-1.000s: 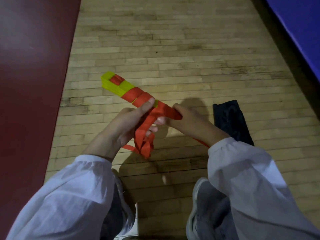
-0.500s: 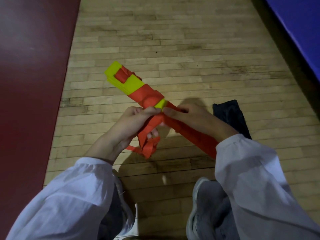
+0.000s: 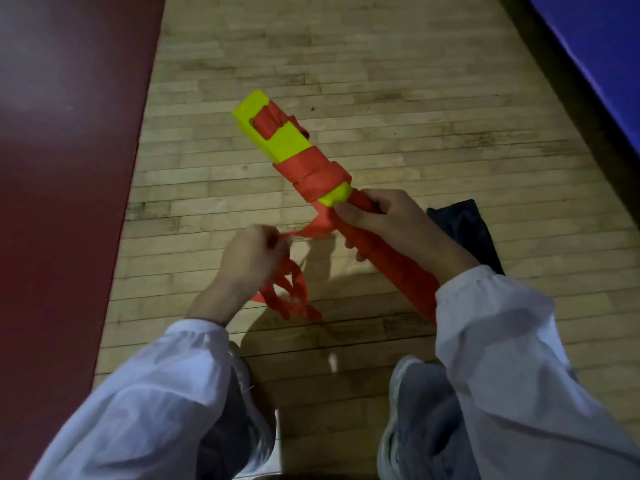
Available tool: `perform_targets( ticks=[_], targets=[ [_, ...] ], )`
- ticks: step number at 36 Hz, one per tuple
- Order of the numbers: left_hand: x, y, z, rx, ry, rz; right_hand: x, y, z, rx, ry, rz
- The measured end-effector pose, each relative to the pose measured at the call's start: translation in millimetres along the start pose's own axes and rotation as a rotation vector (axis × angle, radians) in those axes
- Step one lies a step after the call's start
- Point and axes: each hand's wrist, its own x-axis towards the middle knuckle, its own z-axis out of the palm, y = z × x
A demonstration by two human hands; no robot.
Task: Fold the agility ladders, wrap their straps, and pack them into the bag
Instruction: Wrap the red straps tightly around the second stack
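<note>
One black bag lies partly behind right hand.

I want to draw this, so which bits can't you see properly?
Head view only.
Ladder: near end hidden behind the right sleeve.
Bag: partly behind the right hand; open or closed, cannot tell.
Strap: loose end tangled and blurred below the left hand.

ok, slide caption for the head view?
Right hand grips the folded ladder bundle while left hand holds its red strap taut.
</note>
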Motion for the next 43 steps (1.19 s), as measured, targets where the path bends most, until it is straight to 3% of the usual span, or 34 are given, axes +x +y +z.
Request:
perform_targets(
  ticks=[2, 3, 4, 5, 8, 10, 13, 18, 20, 23, 26, 28, 32, 36, 43],
  targets=[
    [1, 12, -12, -0.547, 0.053, -0.02, -1, -2, 0, 0.005, -0.011, 0.003],
    [0, 16, -18, -0.705, 0.013, 0.001, -1, -2, 0, 0.004, -0.016, 0.006],
    [2, 16, -21, -0.71, -0.059, 0.05, -1, -2, 0, 0.004, -0.019, 0.009],
    [4, 13, -20, -0.61, -0.148, 0.1, -1, -1, -1, 0.005, -0.022, 0.013],
    [3, -3, -6, -0.01, -0.486, 0.103, -2, 1, -1, 0.014, -0.044, 0.018],
    [0, -6, 2, 0.215, -0.647, 0.08, -2, 0, -1, 0.019, -0.081, 0.019],
    [-3, 4, 1, -0.018, -0.563, 0.08, -1, 0, 4, 0.025, -0.145, 0.031],
    [-3, 31, -7, -0.784, -0.07, 0.018, -1, -1, 10, 0.024, -0.238, 0.044],
    [-8, 37, -7, -0.978, -0.073, -0.007, -2, -2, 11, 0.034, -0.269, 0.056],
    [-20, 45, -14, -1.184, -0.288, -0.084, -3, -4, 11, 0.096, -0.296, 0.063],
    [-25, 47, -20, -1.214, -0.566, -0.123, -2, -5, 11, 0.094, -0.29, 0.069],
    [-23, 45, -22, -1.223, -0.641, -0.174, -1, -4, 10, 0.086, -0.276, 0.085],
    [-15, 39, -22, -1.208, -0.655, -0.268, 3, 2, 7, 0.041, -0.18, 0.11],
    [-13, 36, -21, -1.125, -0.695, -0.247, 5, 9, 9, -0.048, -0.094, 0.093],
    [-12, 37, -9, -0.882, -0.466, -0.204, 9, 23, 15, -0.298, -0.049, 0.045]
  ],
)
